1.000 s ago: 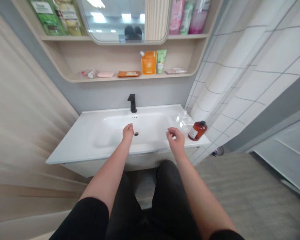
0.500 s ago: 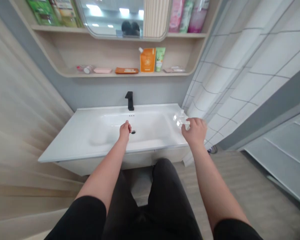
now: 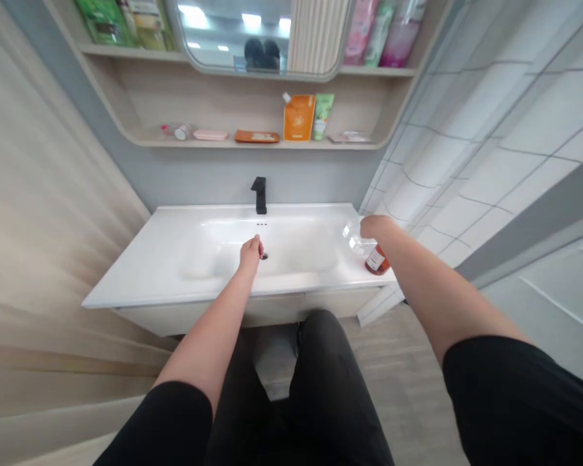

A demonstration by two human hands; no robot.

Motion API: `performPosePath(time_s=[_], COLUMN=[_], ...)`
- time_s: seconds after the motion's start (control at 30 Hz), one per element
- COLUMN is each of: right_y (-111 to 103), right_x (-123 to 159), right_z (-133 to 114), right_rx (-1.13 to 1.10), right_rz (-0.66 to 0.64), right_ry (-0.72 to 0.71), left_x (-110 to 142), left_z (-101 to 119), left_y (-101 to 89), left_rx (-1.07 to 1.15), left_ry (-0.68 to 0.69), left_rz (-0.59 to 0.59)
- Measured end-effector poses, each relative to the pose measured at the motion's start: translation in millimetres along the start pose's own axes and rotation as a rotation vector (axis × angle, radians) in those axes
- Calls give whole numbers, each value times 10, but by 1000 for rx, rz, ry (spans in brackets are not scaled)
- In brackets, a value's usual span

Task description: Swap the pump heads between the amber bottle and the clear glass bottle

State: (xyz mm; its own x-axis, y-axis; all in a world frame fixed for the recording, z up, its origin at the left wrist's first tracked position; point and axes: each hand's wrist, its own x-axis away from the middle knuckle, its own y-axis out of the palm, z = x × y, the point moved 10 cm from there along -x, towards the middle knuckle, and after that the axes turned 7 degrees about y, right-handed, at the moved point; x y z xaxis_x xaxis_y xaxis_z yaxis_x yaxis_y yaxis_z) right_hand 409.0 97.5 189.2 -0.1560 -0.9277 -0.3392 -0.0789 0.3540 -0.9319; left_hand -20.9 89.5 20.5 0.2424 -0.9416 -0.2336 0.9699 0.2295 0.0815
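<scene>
My left hand (image 3: 252,252) is closed in a loose fist above the white washbasin (image 3: 291,249), close to the drain hole (image 3: 265,257). Whatever it may hold is hidden. At the basin's right end, my right hand (image 3: 375,226) is beside a clear, see-through container (image 3: 354,238). Its fingers point away and are hidden, so I cannot tell whether they touch the container. An amber bottle (image 3: 376,260) with a white label is on the counter's right front corner, partly covered by my right forearm. Behind the basin rises a black tap (image 3: 260,195).
A shelf (image 3: 214,147) above the tap bears an orange pouch (image 3: 298,119), a green tube (image 3: 322,116), an orange flat pack (image 3: 256,136) and a pink case (image 3: 210,134). A mirror (image 3: 252,39) hangs higher. Curtains (image 3: 43,213) flank the left; a tiled wall (image 3: 466,194) borders the right.
My right hand has turned, and its forearm has swung out to the right. The amber bottle has come into sight under it. My left hand stays over the basin. The view has shifted slightly.
</scene>
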Motion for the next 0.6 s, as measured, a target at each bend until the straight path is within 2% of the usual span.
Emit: performPosePath(time_s=[0.1, 0.17, 0.23, 0.37, 0.5, 0.6], right_y=[259, 273, 192, -84, -125, -34], right_x=[48, 81, 127, 375, 741, 1008], right_z=[28, -91, -390, -1325, -2120, -2570], right_rx=[299, 436, 498, 381, 156, -29], right_rz=[-343, -460, -470, -332, -340, -340], right_ry=[-22, -74, -177, -477, -713, -877], left_x=[0, -13, -28, -17, 88, 175], left_z=[-11, -27, -41, -1, 172, 277], left_y=[5, -1, 0, 99, 367, 413], left_rx=[-4, -8, -12, 41, 153, 138], left_ry=[-4, -11, -9, 34, 93, 79], left_rz=[-5, -2, -1, -66, -327, -510])
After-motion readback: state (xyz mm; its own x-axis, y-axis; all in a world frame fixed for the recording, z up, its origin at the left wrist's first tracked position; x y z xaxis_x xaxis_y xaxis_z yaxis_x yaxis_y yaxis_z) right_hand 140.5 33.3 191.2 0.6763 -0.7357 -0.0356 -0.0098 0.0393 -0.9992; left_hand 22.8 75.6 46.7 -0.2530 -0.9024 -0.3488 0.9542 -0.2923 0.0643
